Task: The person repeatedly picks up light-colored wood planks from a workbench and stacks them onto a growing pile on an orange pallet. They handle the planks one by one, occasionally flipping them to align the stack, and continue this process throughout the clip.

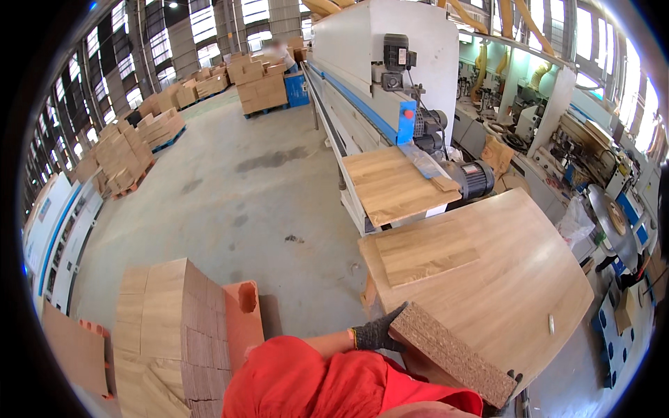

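Observation:
A thick stack of particleboard panels, its speckled brown raw edge facing up, is held close against my body over the near edge of a wood-grain table. My left hand, in a dark knit glove, grips the stack's left end. At its right end only the dark gloved fingertips of my right hand show, curled over the edge; the rest is hidden behind the stack. A flat wood-grain panel lies on the table beyond. Another wood-grain panel rests on the end of a long white-and-blue machine.
The long machine with motors runs away ahead. At my left stands a tall stack of wood-grain panels beside an orange block with a hole. Stacked panels on pallets stand far off. A small pale object lies on the table.

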A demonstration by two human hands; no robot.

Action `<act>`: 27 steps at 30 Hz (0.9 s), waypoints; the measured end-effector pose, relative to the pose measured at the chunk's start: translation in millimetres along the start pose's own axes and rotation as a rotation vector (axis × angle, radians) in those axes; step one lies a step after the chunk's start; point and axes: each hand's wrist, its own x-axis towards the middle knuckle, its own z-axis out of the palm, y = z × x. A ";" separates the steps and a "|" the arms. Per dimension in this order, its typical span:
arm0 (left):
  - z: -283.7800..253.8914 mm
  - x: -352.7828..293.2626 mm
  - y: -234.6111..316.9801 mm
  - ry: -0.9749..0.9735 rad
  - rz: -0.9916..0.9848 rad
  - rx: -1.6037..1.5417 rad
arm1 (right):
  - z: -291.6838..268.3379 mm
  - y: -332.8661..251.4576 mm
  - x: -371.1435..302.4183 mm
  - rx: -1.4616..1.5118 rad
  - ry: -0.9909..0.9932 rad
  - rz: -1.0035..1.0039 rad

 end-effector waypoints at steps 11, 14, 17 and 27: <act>4.5 -1.6 -23.9 0.034 0.094 0.037 | 1.5 -2.2 0.6 0.086 0.001 0.017; -0.7 7.1 -38.9 0.064 0.164 0.236 | -2.1 -5.8 1.0 0.209 0.029 0.095; -8.7 19.2 -53.3 -0.017 0.184 0.332 | -5.5 -10.9 2.0 0.248 -0.012 0.146; -19.4 32.3 -50.1 -0.137 0.058 0.193 | 4.2 30.4 7.5 -0.065 -0.011 -0.023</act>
